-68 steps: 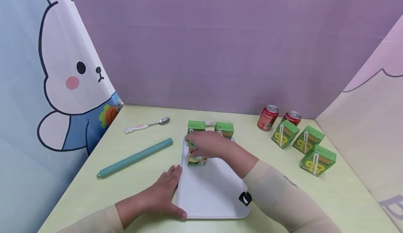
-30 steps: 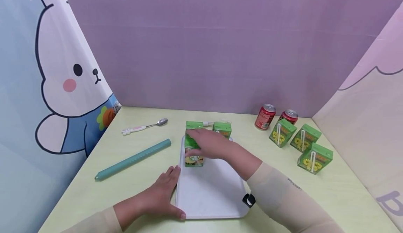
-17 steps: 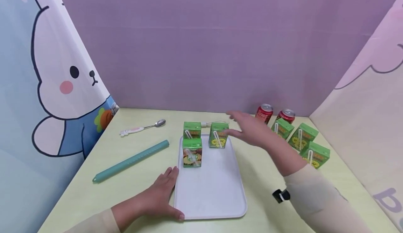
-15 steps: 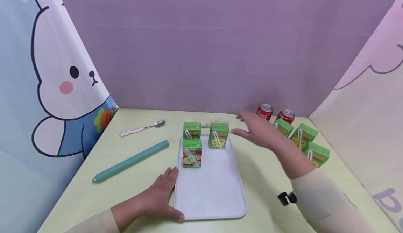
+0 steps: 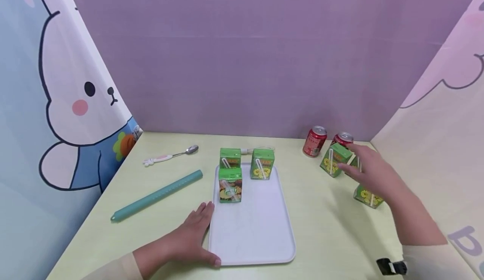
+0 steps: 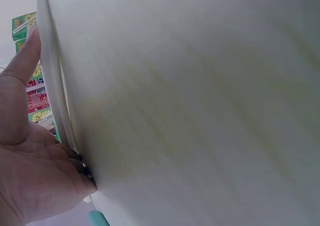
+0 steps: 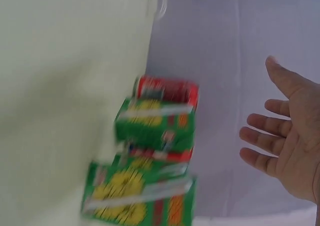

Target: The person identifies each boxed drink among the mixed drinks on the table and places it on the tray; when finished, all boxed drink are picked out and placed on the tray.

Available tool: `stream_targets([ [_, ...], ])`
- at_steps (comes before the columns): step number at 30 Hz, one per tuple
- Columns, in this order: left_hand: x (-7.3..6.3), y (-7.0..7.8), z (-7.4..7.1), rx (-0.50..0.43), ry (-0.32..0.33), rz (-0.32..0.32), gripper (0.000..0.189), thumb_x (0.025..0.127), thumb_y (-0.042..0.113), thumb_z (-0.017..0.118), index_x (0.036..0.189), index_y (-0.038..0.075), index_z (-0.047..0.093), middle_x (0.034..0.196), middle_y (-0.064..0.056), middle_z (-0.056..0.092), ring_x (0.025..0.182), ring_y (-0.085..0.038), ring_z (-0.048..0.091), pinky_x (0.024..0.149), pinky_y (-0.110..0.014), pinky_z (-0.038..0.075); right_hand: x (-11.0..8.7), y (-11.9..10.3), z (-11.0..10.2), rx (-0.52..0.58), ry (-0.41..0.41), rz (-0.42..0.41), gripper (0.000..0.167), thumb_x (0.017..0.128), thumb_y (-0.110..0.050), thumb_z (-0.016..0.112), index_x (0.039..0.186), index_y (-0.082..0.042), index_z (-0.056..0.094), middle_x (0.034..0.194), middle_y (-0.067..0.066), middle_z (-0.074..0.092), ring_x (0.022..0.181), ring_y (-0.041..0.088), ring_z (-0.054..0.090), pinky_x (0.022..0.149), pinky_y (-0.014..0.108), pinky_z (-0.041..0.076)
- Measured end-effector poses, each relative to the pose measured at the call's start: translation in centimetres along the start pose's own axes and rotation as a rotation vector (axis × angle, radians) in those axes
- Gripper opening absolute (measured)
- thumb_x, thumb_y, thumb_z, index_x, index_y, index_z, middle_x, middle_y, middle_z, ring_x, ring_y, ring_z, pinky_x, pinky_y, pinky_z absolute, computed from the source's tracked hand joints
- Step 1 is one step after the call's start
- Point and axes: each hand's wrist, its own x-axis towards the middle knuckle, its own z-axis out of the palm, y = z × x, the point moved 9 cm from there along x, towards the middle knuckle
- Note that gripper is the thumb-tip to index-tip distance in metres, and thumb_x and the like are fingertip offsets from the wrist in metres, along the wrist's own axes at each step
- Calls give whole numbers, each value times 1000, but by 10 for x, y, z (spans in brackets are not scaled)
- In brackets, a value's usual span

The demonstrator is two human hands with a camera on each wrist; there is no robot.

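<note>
My left hand (image 5: 189,240) lies at the near left corner of a white tray (image 5: 259,233), fingers straight along its side and thumb at the front edge. Three green juice boxes stand on the tray: one at the back left (image 5: 230,154), one in front of it (image 5: 230,191) with a different face showing, and one at the back right (image 5: 261,168). Over at the right, my right hand (image 5: 372,171) hovers with spread fingers and nothing in it. In the head view it partly covers a group of three more juice boxes, including the left one (image 5: 332,162) and the near one (image 5: 366,197).
Two red drink cans stand behind that group, one at its left (image 5: 315,142) and one partly hidden (image 5: 343,138). A teal rod (image 5: 159,196) and a rabbit-handled spoon (image 5: 162,158) lie left of the tray. Behind the tray is a whisk (image 5: 244,151). Fabric walls (image 5: 242,82) enclose the table.
My right hand has let go of the front left juice box on the tray and moved right, over the group of juice boxes. The left hand has stayed at the tray.
</note>
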Motion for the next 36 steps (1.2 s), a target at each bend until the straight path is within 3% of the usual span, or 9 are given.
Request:
stream_targets([
  [8,1,-1,1,3,-9,-9,142,59,77,76,157,3,5,164,-18,8,152,-36,1,121,-59,10,-36,76,5,11,86,132,97,91,-55,61,150,11,20,143,44,28,129,63,24,98,77,25],
  [14,1,-1,1,4,-11,-13,141,59,76,76,157,3,6,164,-18,9,152,-36,1,121,-59,9,-50,113,24,97,45,210,108,92,-52,61,150,14,-2,144,50,15,129,69,17,97,79,21],
  [17,1,0,0,8,-9,-7,141,60,76,76,157,3,6,164,-19,9,152,-36,1,121,-59,9,-53,122,35,159,18,231,109,93,-49,62,148,17,-6,141,53,12,126,71,19,97,80,21],
  [22,1,0,0,12,-8,3,141,60,76,75,157,2,6,164,-19,9,152,-37,1,121,-59,9,-56,128,49,161,12,238,108,92,-46,65,145,23,0,131,53,25,109,58,41,88,72,37],
  [26,1,-1,1,15,-12,3,141,60,77,75,157,2,6,164,-18,8,152,-36,1,121,-59,9,-55,133,52,124,32,254,96,91,-49,66,141,22,24,112,41,43,90,43,49,71,55,47],
  [29,1,-1,1,20,-10,5,141,60,78,74,157,2,6,164,-18,8,152,-36,0,121,-59,9,-54,137,51,114,35,285,82,92,-52,63,127,18,40,93,23,51,77,30,50,58,37,43],
  [31,1,0,1,22,-9,8,141,60,78,74,157,2,6,164,-18,8,152,-36,1,121,-59,9,-55,139,51,111,28,306,77,92,-53,62,121,15,42,86,15,51,73,25,49,56,31,38],
  [36,1,-1,1,20,-8,7,141,60,77,75,157,2,6,164,-18,8,152,-36,1,121,-59,9,-57,134,53,118,6,324,84,91,-55,61,128,16,36,90,18,55,78,29,53,58,31,39],
])
